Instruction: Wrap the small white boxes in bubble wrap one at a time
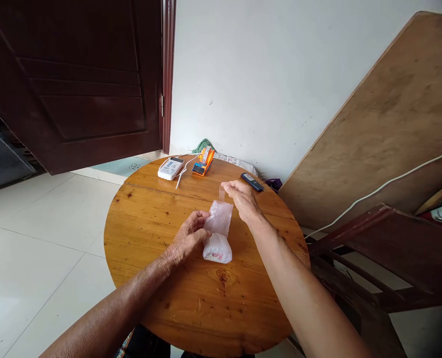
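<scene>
Fingers and thumb of the right hand (244, 199) pinch the upper end of a short, clear strip of tape (221, 193), which hangs at the far edge of a pale, translucent bubble-wrap bundle (217, 244); whether its lower end touches the plastic, I cannot tell. On the left hand (189, 231), thumb and fingers are spread apart, the thumb at the fold and the fingertips by the left edge of the flat flap (220, 217). The bundle lies near the middle of a round, varnished wooden table (139, 238), its plump near part showing something reddish faintly through the wrap. The likeliest trouble is the strip: thin and light, it could curl onto itself or cling to the right fingertips. A tug from that side could drag the flap askew, and if the left thumb lifted, the springy fold could open. Beyond, an orange-and-blue plastic tape dispenser (205, 161) and a white, rectangular device with a dark panel (170, 169) sit well apart from the 2 hands, but a black, oblong handset (252, 182) lies near the right hand, where a careless swing could knock it.
</scene>
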{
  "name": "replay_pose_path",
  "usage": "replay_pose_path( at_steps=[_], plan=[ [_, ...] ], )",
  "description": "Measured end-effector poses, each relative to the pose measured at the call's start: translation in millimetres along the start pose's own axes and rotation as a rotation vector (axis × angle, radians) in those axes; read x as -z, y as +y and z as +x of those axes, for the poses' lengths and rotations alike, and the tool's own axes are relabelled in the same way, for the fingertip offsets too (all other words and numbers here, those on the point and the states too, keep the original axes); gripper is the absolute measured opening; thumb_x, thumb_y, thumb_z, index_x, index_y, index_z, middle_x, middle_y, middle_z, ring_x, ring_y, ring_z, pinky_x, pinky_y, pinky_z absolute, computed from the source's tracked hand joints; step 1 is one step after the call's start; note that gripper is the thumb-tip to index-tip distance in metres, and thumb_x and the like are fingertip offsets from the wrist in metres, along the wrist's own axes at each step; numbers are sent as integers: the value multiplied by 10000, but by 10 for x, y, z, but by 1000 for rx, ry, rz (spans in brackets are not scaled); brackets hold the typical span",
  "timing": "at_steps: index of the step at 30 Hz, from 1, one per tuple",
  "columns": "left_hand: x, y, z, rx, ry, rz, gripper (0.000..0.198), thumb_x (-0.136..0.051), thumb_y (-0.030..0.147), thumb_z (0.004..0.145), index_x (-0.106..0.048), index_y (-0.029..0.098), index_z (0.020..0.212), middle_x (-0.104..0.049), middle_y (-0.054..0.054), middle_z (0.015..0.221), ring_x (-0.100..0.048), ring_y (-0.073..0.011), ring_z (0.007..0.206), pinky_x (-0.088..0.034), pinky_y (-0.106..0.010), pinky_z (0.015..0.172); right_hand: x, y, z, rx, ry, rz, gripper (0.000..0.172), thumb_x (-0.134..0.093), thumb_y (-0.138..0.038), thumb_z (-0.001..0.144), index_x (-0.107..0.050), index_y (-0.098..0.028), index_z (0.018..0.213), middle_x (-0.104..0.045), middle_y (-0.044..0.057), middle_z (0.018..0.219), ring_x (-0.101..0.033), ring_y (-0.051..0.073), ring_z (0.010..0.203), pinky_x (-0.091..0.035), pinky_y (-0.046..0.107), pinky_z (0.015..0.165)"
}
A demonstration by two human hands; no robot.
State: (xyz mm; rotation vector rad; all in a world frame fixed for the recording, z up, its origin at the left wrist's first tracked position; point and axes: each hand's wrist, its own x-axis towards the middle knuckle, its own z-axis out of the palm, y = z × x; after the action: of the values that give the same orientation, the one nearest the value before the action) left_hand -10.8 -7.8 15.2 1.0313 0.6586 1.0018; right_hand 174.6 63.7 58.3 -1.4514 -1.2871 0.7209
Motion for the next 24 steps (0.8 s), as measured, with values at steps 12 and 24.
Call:
replay_pose_path(
  at_steps=[12, 24],
  plan=[
    [23, -26, 16, 112, 92, 54, 478, -583, 148, 557, -697, 127, 1020, -734, -77, 957, -641, -236, 928, -478, -318, 857, 105, -203, -829, 98, -18, -579, 288, -630, -534, 747, -611, -247, 772, -611, -4, 640, -568, 179, 586, -375, 287, 566],
    [89, 40, 68, -137, 244, 289, 443, -709, 361, 622, -693, 155, 1014, -628, -94, 1043, -594, -237, 968, -466, -326, 847, 337, 350, -872, -31, 93, -227, 246, -575, -437, 724, -633, -206, 663, -613, -6, 568, -533, 166, 545, -398, 274, 534]
  ],
)
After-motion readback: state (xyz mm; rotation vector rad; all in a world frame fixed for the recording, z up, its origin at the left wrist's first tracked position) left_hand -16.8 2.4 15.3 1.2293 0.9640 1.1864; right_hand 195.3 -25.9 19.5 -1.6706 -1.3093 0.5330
